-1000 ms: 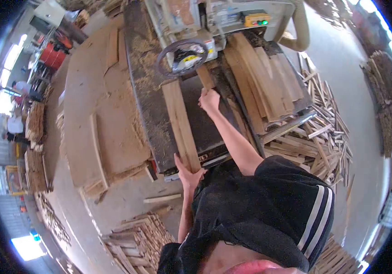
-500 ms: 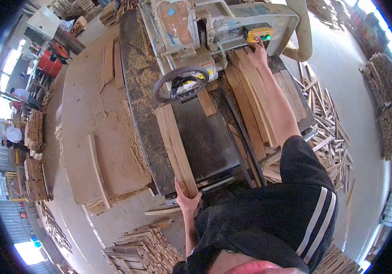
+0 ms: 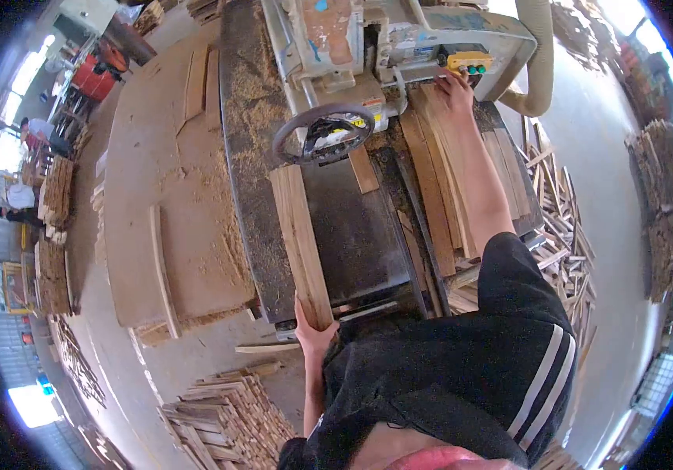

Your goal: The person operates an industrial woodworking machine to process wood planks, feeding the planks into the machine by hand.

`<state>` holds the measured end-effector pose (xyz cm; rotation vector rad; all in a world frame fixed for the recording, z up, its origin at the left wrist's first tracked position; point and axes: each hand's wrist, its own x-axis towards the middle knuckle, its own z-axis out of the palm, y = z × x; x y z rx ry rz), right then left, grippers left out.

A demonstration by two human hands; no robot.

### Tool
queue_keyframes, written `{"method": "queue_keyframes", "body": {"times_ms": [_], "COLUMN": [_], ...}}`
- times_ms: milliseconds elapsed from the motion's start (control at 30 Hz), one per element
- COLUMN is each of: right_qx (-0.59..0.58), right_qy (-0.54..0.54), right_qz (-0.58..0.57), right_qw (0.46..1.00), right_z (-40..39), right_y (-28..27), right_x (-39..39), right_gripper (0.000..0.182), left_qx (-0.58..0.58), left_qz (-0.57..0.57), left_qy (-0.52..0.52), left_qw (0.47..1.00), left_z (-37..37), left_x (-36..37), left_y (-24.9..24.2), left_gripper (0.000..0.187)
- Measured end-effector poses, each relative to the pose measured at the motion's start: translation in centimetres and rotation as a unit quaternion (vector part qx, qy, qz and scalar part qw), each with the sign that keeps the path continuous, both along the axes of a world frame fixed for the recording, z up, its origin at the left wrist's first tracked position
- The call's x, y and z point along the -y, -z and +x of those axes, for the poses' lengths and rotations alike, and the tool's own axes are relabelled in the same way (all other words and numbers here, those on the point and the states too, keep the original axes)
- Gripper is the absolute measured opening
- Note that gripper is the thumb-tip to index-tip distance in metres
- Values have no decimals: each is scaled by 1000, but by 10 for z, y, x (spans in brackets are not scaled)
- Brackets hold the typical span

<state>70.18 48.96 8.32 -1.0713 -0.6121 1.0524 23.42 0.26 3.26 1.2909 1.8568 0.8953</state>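
Observation:
My left hand (image 3: 315, 329) is wrapped round the near end of a wooden board (image 3: 300, 235), which lies along the left side of the dark machine table (image 3: 360, 251). My right hand (image 3: 455, 90) is at the yellow control box (image 3: 468, 61) with its green buttons, over the far end of several boards (image 3: 442, 157). Its fingers are partly bent, and whether they press or hold anything I cannot make out. A black handwheel (image 3: 322, 135) stands just beyond the board's far end. A short wood piece (image 3: 363, 170) lies right of the wheel.
A wide brown panel (image 3: 133, 219) with sawdust and loose strips lies to the left. Piled strips (image 3: 231, 411) stand at the lower left, with scrap wood (image 3: 560, 227) on the right floor. A hose (image 3: 539, 63) runs down beside the machine. Two people are far off left.
The view has shifted, so the machine appears further right. My right hand has drawn back slightly from the control box buttons. My left hand still grips the board.

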Motion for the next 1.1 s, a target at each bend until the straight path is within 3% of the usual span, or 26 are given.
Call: {"method": "queue_keyframes", "body": {"times_ms": [67, 200, 233, 333, 433, 467, 533, 600, 667, 700, 800, 900, 933, 967, 1067, 1100], "right_qx": [40, 153, 181, 244, 268, 257, 298, 385, 428, 461, 457, 409, 419, 406, 434, 533], "right_qy": [12, -144, -118, -96, -119, -141, -187, -258, -311, -355, -397, -425, -431, -438, -452, -397], "right_qz": [-13, -21, -46, -77, -57, -29, -17, -3, 21, 40, 46, 16, 10, -37, -94, -89], "right_qw": [999, 977, 975, 962, 954, 956, 936, 886, 848, 812, 795, 808, 799, 802, 774, 741], "right_z": [19, 60, 62, 34, -12, -30, -67, -108, -145, -161, -204, -240, -249, -257, -281, -293], "right_y": [-2, -21, -26, -57, -96, -110, -138, -165, -183, -190, -184, -173, -178, -185, -196, -201], "right_x": [6, 29, 27, 29, 45, 52, 61, 72, 79, 81, 73, 62, 61, 59, 45, 44], "right_gripper": [40, 53, 52, 50, 44, 41, 40, 39, 37, 36, 32, 31, 31, 32, 30, 29], "left_qx": [18, 57, 136, 287, 325, 313, 236, 213, 122, 132, 159, 205, -53, -308, -354, -344], "left_qz": [-3, 46, 43, 19, 37, 33, 44, -8, 82, 85, 8, -24, -57, -88, -52, -65], "left_qy": [-18, -24, -28, -72, -93, -123, -124, -161, -138, -143, -194, -203, -201, -183, -199, -207], "left_qw": [1000, 997, 989, 955, 940, 941, 963, 964, 979, 977, 968, 957, 977, 929, 912, 914], "left_z": [0, -5, -6, -14, -35, -43, -85, -117, -175, -189, -243, -278, -285, -294, -332, -348], "left_x": [4, 2, 0, -8, -19, -23, -31, -48, -50, -57, -87, -104, -110, -118, -144, -152], "left_y": [8, 4, -3, -23, -45, -57, -31, -62, 0, -7, -48, -39, -33, -27, -21, -17], "left_gripper": [120, 117, 117, 116, 113, 113, 116, 116, 116, 116, 114, 106, 103, 101, 108, 108]}}
